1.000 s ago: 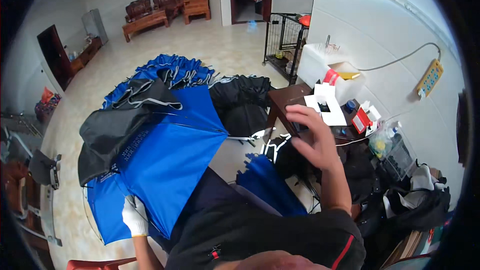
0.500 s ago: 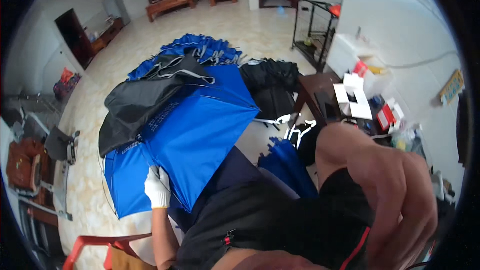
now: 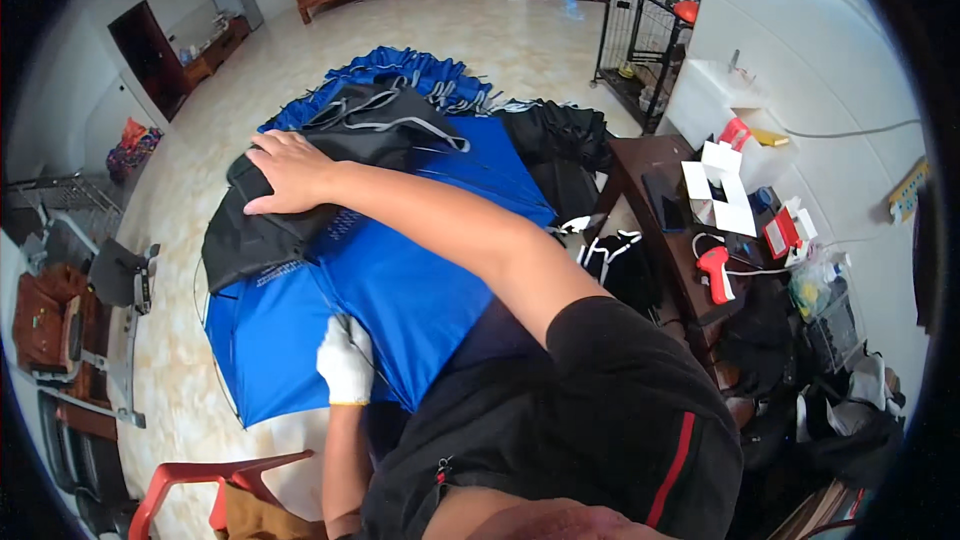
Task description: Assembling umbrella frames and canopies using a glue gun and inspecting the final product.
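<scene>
A blue umbrella (image 3: 400,280) is spread in front of me, with thin dark ribs and light printing on its cloth. My left hand (image 3: 345,355), in a white knit glove, is closed on the umbrella near its lower middle, where several ribs run together. The exact part in its fingers is hidden. My bare right hand (image 3: 290,172) reaches across and lies on a black cloth (image 3: 255,230) draped over the umbrella's upper left, its fingers outstretched. Grey cord or trim shows along the far part of that cloth.
Beyond lie gathered blue umbrellas (image 3: 400,70) and black folded cloth (image 3: 560,140). On the right, a dark table (image 3: 645,155) holds an open white box (image 3: 722,195) and a red-and-white handheld scanner (image 3: 715,273). A red plastic chair (image 3: 190,475) stands at lower left, a wire cage (image 3: 645,50) farther off.
My right arm has swung from the right side, close to the camera, across to the left, and its hand now rests on the black cloth. My left hand keeps its grip on the umbrella.
</scene>
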### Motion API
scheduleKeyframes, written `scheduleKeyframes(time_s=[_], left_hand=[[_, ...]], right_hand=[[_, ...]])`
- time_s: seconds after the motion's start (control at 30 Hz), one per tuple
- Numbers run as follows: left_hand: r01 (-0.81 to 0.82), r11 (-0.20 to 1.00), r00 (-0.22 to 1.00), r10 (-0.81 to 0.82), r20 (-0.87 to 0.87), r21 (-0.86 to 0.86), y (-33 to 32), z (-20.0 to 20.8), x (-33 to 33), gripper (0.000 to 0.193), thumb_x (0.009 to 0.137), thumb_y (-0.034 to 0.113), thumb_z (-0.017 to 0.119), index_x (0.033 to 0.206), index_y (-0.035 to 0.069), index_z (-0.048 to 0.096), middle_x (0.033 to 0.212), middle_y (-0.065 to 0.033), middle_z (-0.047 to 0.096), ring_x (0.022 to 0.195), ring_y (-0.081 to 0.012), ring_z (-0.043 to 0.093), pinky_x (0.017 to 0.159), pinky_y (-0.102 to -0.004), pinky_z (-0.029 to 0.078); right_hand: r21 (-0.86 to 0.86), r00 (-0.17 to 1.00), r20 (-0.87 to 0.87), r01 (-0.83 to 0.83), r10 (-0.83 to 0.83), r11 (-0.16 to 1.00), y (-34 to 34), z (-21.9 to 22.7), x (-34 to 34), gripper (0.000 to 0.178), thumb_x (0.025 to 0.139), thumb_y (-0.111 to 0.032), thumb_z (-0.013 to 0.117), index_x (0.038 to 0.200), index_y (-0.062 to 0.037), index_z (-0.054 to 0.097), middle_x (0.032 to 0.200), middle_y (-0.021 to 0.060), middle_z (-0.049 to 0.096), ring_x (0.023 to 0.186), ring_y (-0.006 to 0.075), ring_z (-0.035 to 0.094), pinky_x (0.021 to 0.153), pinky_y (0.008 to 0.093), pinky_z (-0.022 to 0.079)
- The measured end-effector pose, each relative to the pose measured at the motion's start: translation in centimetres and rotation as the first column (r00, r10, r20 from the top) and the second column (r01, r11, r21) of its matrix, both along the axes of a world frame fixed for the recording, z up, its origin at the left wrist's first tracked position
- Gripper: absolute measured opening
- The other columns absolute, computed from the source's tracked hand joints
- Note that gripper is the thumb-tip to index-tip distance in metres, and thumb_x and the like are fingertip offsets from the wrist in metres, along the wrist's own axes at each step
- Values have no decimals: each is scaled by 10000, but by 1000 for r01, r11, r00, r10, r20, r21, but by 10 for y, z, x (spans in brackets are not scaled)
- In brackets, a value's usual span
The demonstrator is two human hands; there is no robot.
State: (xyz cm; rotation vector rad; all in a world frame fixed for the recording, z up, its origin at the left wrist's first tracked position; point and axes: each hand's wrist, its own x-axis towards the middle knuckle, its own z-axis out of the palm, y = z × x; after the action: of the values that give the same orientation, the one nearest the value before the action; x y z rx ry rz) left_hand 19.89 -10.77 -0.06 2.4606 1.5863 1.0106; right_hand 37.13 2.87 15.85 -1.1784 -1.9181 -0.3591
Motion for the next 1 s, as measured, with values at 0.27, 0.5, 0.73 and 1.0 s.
scheduleKeyframes(time_s=[0.27,0.5,0.73,1.0], left_hand=[[48,995,999,-46,25,-90,-23,-12,4,127,862,186,561,892,66,591,806,-174,652,715,-365,631,625,-442,503],[66,992,998,-64,21,-103,-23,-8,19,108,858,173,567,892,72,583,785,-161,648,686,-352,627,603,-441,496],[-6,997,999,3,-36,-79,-31,-7,37,106,867,178,563,885,73,573,789,-169,641,693,-362,621,600,-443,489],[28,968,1000,-24,17,-251,9,32,1,150,900,195,545,903,45,552,834,-174,644,726,-370,603,654,-404,491]], right_hand=[[-648,963,265,140,50,749,67,-43,-22,1024,692,-784,482,1290,47,466,1370,248,393,1292,379,346,1084,561,146],[-602,994,93,96,-49,792,86,-55,0,1045,606,-801,562,1219,45,538,1326,230,459,1285,374,366,1085,593,108],[-675,946,-222,-325,238,662,95,-41,35,589,704,-507,706,994,3,657,1005,179,649,918,258,610,874,420,432],[8,734,46,-679,678,734,-128,54,6,194,718,-121,651,904,-75,676,745,77,565,683,215,580,573,334,456]])
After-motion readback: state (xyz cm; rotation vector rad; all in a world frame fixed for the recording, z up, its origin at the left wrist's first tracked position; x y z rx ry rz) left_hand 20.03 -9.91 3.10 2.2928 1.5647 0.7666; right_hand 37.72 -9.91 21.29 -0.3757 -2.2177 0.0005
